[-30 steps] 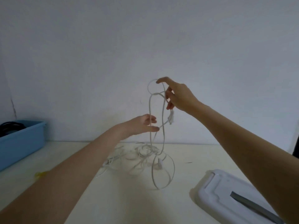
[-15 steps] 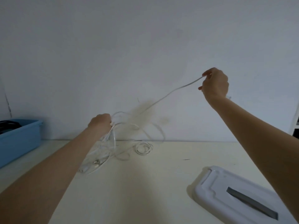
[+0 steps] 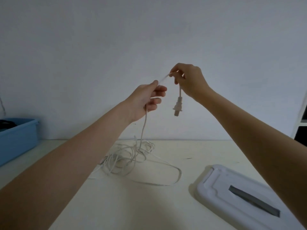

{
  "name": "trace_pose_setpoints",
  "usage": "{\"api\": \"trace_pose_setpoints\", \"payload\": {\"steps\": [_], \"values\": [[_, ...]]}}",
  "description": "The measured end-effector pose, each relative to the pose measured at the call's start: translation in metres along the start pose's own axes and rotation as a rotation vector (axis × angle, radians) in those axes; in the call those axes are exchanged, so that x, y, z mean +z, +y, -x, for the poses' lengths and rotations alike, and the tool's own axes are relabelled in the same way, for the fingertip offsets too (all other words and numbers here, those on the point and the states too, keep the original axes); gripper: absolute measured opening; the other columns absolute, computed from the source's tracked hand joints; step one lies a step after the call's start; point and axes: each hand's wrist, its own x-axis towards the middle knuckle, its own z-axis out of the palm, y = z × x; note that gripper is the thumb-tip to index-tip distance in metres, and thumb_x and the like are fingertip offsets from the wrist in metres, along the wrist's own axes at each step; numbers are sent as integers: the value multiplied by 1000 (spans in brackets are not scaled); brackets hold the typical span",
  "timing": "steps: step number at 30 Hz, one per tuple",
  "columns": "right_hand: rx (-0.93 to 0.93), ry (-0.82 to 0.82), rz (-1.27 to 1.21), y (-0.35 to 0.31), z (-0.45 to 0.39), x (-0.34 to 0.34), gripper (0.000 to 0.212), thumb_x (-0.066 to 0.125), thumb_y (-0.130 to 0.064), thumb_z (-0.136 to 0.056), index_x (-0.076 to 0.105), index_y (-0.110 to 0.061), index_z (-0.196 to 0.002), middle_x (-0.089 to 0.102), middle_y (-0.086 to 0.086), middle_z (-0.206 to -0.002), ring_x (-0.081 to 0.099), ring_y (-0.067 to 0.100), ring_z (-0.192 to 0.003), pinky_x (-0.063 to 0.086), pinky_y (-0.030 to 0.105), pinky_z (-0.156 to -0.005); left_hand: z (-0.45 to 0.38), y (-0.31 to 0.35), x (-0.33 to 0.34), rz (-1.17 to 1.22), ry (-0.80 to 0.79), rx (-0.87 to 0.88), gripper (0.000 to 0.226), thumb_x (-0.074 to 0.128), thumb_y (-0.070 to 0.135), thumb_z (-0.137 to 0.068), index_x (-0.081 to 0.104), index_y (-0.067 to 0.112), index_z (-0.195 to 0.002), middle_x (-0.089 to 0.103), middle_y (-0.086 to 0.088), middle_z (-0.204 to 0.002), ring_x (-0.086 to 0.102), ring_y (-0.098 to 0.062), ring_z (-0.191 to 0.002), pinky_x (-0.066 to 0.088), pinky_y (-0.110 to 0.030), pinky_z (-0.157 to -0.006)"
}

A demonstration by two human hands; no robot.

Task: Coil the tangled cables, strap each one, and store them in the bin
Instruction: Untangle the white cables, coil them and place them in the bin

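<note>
A white cable (image 3: 127, 159) lies in a loose tangle on the cream table, with one long loop trailing toward the front right. My left hand (image 3: 146, 100) is raised above it and grips a strand that hangs down to the pile. My right hand (image 3: 189, 80) is close beside it, slightly higher, pinching the same cable near its end. The white plug (image 3: 178, 107) dangles below my right hand. A short stretch of cable runs between my two hands. The blue bin (image 3: 18, 140) stands at the far left with a black cable inside.
A white plastic lid (image 3: 245, 198) with a grey strip on it lies at the front right of the table (image 3: 132, 205). A plain wall rises behind the table. A dark shelf edge shows at the far right.
My hands came together from wide apart. The right hand moved left and down, the left hand rose, and the plug now hangs free below the right hand. The tangle has settled onto the table.
</note>
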Motion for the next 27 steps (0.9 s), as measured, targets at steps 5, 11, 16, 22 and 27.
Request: {"api": "trace_pose_setpoints", "payload": {"steps": [5, 11, 16, 22, 27], "values": [[256, -186, -86, 9, 20, 11, 31, 48, -28, -95, 61, -17, -69, 55, -6, -61, 47, 6, -49, 39, 20, -56, 10, 3, -2, 390, -152, -87, 27, 44, 23, -98, 61, 3, -94, 66, -5, -79, 60, -5, -56, 46, -11, -46], [469, -599, -536, -14, 63, 53, 30, 38, -13, -98, 56, -6, -76, 46, 5, -64, 47, 16, -54, 54, 33, -66, 7, 3, 11, 271, -166, 59, 37, 40, 29, -100, 43, 19, -136, 49, 0, -140, 56, -26, -117, 46, -35, -98], [361, -824, -635, -18, 74, 54, 20, 44, 4, -92, 61, 7, -101, 51, 7, -75, 49, 13, -61, 51, 20, -61, 2, -16, -18, -455, 40, -52, 44, 31, 34, -102, 33, 11, -140, 40, -2, -138, 41, -29, -130, 30, -33, -110], [89, -816, 54, -18, 59, 43, 22, 56, 1, -83, 70, -5, -99, 62, -1, -73, 54, 7, -57, 47, 12, -50, 6, -41, -22, -802, -160, -86, 39, 28, 26, -100, 42, 9, -132, 56, -1, -114, 56, -19, -112, 40, -37, -103], [-9, -524, 69, 0, 51, 32, 14, 74, -16, -78, 73, -9, -90, 61, -5, -75, 55, 7, -69, 38, 5, -56, 13, -51, -32, -351, -254, -352, 29, 36, 18, -95, 55, 0, -108, 67, -10, -77, 61, -18, -61, 54, -29, -71]]}}
